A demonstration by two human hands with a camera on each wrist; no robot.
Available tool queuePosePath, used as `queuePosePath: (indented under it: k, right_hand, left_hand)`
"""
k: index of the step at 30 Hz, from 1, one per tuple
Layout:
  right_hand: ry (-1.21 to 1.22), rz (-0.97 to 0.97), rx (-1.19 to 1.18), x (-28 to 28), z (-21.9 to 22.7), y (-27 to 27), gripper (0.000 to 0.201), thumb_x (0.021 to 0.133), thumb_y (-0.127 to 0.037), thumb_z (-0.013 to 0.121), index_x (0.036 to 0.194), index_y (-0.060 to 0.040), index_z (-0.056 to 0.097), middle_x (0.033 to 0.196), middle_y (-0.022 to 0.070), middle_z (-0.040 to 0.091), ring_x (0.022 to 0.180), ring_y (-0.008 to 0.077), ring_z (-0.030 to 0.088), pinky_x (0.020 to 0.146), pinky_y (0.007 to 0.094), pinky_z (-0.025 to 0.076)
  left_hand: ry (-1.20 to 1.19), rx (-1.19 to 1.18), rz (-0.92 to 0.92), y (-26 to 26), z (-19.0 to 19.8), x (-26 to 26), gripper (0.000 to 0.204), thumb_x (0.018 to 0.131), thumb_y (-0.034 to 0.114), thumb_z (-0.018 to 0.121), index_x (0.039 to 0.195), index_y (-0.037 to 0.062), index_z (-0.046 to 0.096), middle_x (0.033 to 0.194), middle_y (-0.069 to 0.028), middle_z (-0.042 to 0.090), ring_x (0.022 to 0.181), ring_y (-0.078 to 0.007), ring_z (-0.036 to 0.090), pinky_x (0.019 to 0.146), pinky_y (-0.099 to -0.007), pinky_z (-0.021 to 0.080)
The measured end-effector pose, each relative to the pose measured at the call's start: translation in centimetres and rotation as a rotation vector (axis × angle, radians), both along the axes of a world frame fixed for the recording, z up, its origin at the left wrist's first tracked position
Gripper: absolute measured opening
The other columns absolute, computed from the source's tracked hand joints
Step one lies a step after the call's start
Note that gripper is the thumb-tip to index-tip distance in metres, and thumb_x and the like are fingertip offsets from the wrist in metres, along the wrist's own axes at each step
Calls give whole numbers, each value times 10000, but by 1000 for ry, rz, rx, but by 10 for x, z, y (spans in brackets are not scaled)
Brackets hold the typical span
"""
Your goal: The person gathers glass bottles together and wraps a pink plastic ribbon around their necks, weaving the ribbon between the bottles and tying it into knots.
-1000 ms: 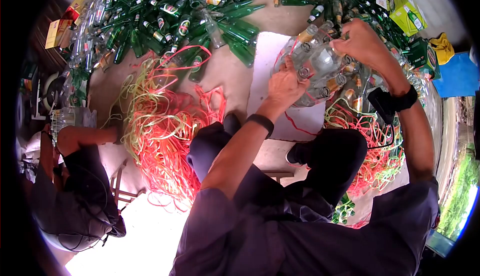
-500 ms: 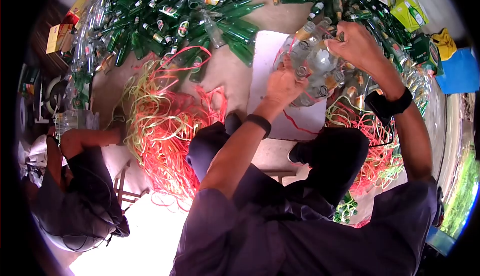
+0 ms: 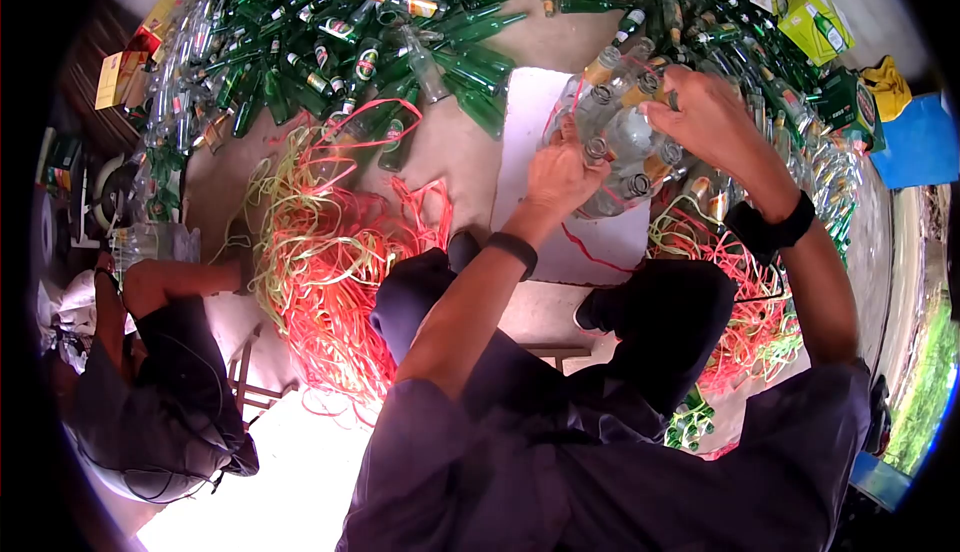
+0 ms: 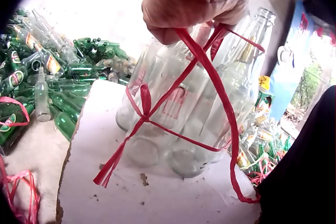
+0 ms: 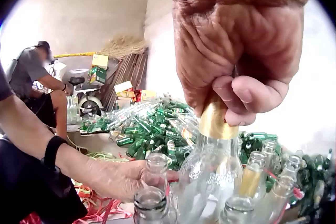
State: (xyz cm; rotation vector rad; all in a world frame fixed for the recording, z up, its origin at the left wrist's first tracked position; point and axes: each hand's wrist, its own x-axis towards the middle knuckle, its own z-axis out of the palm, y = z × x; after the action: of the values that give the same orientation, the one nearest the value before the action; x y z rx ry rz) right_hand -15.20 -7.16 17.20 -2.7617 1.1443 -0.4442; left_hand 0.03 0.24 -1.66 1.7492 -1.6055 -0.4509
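Note:
Clear glass bottles (image 4: pixel 157 85) stand in a bundle on a white board (image 3: pixel 520 157), with red plastic ribbon (image 4: pixel 223 108) tied round them in a knot at the front. My left hand (image 3: pixel 568 174) grips the ribbon at the near side of the bundle, up against a bottle neck. From its fingers a loose ribbon end hangs to the board. My right hand (image 3: pixel 705 117) holds a clear bottle (image 5: pixel 212 166) by its gold-foiled neck, fingers curled round the top. That bottle sits among the others in the bundle; its base is hidden.
Green and clear bottles (image 3: pixel 370 52) lie heaped at the back. Tangled red and yellow-green ribbon (image 3: pixel 320 272) lies left of my legs, with another tangle (image 3: pixel 750 322) at the right. Another person (image 3: pixel 160 372) sits at the left. Cartons (image 3: pixel 815 17) stand at the back right.
My right hand has come down and toward the left in the head view, along with the bottle it holds. My left hand and the bundle have shifted slightly left.

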Motion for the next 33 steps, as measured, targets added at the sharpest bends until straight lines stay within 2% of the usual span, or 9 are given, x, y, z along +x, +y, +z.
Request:
queuePosePath:
  k: [2,8,12,15,17,20,23,30,33]
  right_hand:
    - [103,-94,106,11,6,4,370,821,-274,723,916,67,617,778,285,637,818,460,638,733,510,508]
    - [73,-70,14,4,-8,0,374,840,-284,700,957,64,627,772,267,645,780,449,650,709,508,520]
    - [126,-95,58,6,-11,-4,381,853,-299,683,980,55,619,764,261,648,768,446,651,694,506,524]
    - [119,-111,53,3,-17,-8,367,877,-295,653,997,49,608,852,260,664,847,439,651,731,504,520]
    - [-6,16,-129,-1,-24,-10,351,899,-276,622,1049,41,610,990,242,667,951,419,637,804,491,509]
    - [-29,48,-174,-1,-27,-10,343,912,-250,602,1102,35,612,1101,219,649,1016,401,617,866,478,491]
    - [-58,80,-239,-2,-33,-13,355,919,-236,598,1152,32,605,1133,219,638,1029,396,609,889,473,485]
    - [-118,64,-178,2,-42,-11,333,916,-205,613,1148,34,597,1142,220,635,1017,400,611,890,468,490]
    - [-178,97,-183,3,-42,-8,324,914,-189,612,1150,33,596,1132,222,641,1014,403,618,888,460,497]
  left_hand:
    - [47,32,-3,1,3,1,920,765,376,682,1394,-196,330,1105,-338,620,860,-428,682,746,-470,571]
    - [50,59,10,1,8,-1,922,774,372,674,1404,-195,309,1096,-329,625,861,-424,682,738,-469,568]
    - [52,22,-1,3,7,3,912,780,374,673,1397,-196,319,1090,-331,625,863,-422,680,736,-471,567]
    - [30,40,-1,2,7,1,910,784,378,674,1396,-196,322,1087,-332,625,868,-424,679,740,-476,565]
    - [30,44,-1,2,8,1,908,781,375,675,1395,-195,325,1086,-333,627,868,-430,679,745,-479,566]
    - [33,44,3,2,7,1,903,781,377,676,1394,-189,329,1086,-333,628,872,-437,678,748,-478,567]
    - [21,53,14,1,5,0,897,778,378,681,1389,-180,335,1085,-329,630,875,-439,677,749,-476,569]
    - [15,71,1,3,12,2,903,770,362,692,1394,-172,317,1086,-331,628,880,-442,675,748,-477,569]
    - [66,75,2,2,10,3,891,769,373,671,1389,-181,351,1129,-367,610,907,-466,667,798,-477,551]
